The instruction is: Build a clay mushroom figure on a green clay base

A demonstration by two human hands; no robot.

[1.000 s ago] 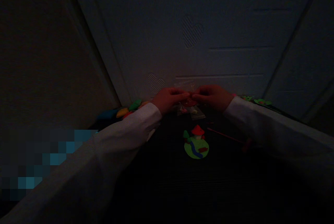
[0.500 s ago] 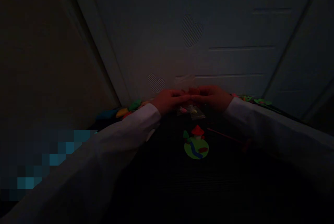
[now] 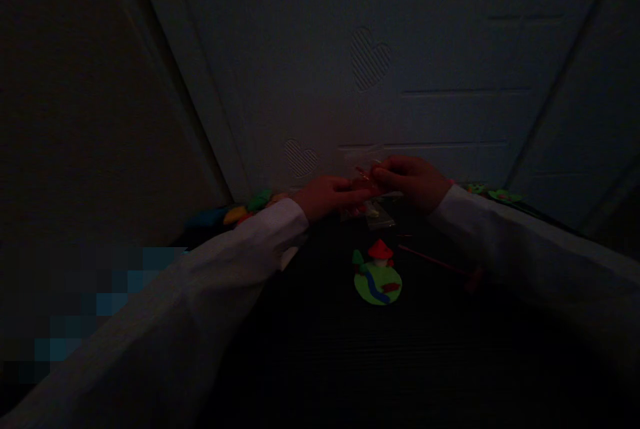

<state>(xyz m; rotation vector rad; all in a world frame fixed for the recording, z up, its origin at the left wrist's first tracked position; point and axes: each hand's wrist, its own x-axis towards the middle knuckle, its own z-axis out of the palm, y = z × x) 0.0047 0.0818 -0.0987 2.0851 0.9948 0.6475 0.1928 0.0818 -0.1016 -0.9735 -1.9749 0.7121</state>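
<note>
The picture is very dark. A clear plastic bag with something reddish in it (image 3: 364, 180) is held up between my hands, near the far edge of the table. My left hand (image 3: 326, 197) has its fingers closed on the bag's left side. At the upper right of the bag, my right hand (image 3: 416, 182) pinches it. Just below lie small clear packets (image 3: 381, 217) with pinkish and yellowish contents. Nearer to me stands a modelling-clay scene on a light-green disc (image 3: 379, 290), with a red-capped mushroom (image 3: 380, 250), a green tree shape and a blue strip.
On the black table (image 3: 370, 356), a thin reddish stick (image 3: 433, 260) lies right of the clay scene. Coloured lumps, blue, yellow and green (image 3: 259, 200), sit at the far left. Green flower-like pieces (image 3: 504, 196) lie far right. A pale panel with hearts (image 3: 370, 59) rises behind.
My right hand has moved slightly up and right, away from my left fingertips. More of the clear bag and its reddish contents now shows between the hands.
</note>
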